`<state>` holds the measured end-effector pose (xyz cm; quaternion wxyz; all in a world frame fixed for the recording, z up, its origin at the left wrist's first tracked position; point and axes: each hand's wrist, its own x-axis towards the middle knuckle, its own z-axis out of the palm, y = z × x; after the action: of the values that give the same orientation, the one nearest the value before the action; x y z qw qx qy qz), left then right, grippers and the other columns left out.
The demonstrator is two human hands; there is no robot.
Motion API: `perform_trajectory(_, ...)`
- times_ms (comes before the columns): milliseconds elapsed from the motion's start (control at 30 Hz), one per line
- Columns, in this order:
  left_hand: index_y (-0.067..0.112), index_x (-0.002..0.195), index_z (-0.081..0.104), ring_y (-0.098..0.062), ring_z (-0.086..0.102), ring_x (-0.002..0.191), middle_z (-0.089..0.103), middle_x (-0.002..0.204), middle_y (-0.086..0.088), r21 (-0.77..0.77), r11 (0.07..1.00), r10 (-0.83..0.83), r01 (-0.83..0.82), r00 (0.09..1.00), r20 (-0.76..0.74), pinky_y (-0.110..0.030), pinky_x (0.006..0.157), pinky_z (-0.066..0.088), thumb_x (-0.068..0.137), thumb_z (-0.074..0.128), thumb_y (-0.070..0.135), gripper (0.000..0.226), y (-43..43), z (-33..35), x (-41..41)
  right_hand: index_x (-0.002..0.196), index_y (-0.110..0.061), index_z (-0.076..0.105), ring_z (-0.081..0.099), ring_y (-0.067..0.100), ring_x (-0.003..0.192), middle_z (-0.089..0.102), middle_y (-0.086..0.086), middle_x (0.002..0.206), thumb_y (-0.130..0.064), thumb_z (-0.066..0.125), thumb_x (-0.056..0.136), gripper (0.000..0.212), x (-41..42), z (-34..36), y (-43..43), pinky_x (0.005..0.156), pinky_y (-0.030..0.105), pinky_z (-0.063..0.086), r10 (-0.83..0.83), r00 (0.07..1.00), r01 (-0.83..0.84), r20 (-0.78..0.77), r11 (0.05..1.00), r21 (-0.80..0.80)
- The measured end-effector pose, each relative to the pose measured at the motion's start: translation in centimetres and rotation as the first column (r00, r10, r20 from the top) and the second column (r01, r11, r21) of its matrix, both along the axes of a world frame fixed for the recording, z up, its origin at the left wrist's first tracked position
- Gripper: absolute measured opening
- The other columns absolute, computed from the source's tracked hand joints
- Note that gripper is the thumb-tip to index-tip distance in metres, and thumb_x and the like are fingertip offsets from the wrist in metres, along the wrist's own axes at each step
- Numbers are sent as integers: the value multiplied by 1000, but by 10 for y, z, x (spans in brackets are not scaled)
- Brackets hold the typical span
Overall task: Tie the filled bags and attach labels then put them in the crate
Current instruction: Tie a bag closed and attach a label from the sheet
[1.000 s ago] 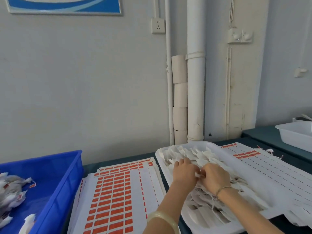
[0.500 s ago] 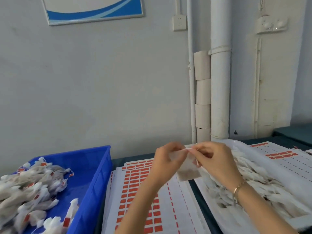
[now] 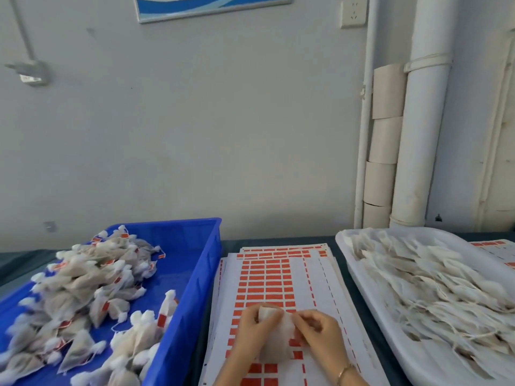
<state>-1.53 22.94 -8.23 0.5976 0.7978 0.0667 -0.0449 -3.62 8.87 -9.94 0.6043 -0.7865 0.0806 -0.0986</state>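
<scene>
Left hand and right hand pinch the bag between curled fingers above the near edge of the label sheets.

Dark teal table: stack of white label sheets with orange-red stickers at centre. Rectangular blue plastic crate just left of stack; shallow white plastic tray near right.
</scene>
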Motion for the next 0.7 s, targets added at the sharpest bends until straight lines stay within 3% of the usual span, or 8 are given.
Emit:
perform_trajectory(100, 30, 111, 47, -8, 50, 96, 50, 109, 10, 3, 999, 45, -45, 998, -44, -21, 73, 41, 83, 68, 46, 38, -10, -11, 13, 91, -17, 71, 68, 12, 64, 72, -5, 70, -22, 69, 85, 8, 11, -7, -9, 56, 16, 53, -4, 1000, 4, 6, 1000, 9)
perform_trajectory(233, 31, 115, 42, -6, 49, 98, 48, 115, 10, -12, 995, 100, -100, 995, -31, -18, 70, 39, 85, 63, 49, 41, -17, -25, 20, 90, -14, 70, 69, 15, 61, 72, -2, 67, -14, 67, 87, 5, 17, -13, -18, 59, 21, 56, 60, 998, -60, 11, 998, -21)
perform_trajectory(433, 33, 108, 55, -8, 56, 102, 58, 109, 16, -39, 994, 107, -104, 990, 88, -11, 65, 37, 88, 61, 47, 26, -14, -42, 20, 88, -17, 70, 70, 14, 63, 73, -3, 70, -16, 67, 86, 4, 19, -20, -18, 62, 23, 57, 107, 993, -107, 42, 994, -22)
perform_trajectory(567, 35, 95, 67, -3, 57, 101, 64, 102, 19, -98, 995, 32, -12, 978, 204, -15, 77, 43, 93, 58, 33, 9, -12, -42, 16, 88, -18, 70, 69, 12, 65, 73, -6, 71, -16, 65, 87, 5, 17, -20, -20, 57, 17, 54, 115, 991, -117, 63, 993, 25)
perform_trajectory(700, 39, 91, 65, -3, 57, 98, 63, 100, 21, -92, 996, 25, -6, 979, 203, -14, 73, 41, 91, 60, 34, 7, -14, -41, 14, 90, -20, 70, 69, 11, 65, 72, -8, 73, -17, 66, 87, 6, 17, -22, -20, 58, 17, 54, 125, 988, -124, 90, 992, -10)
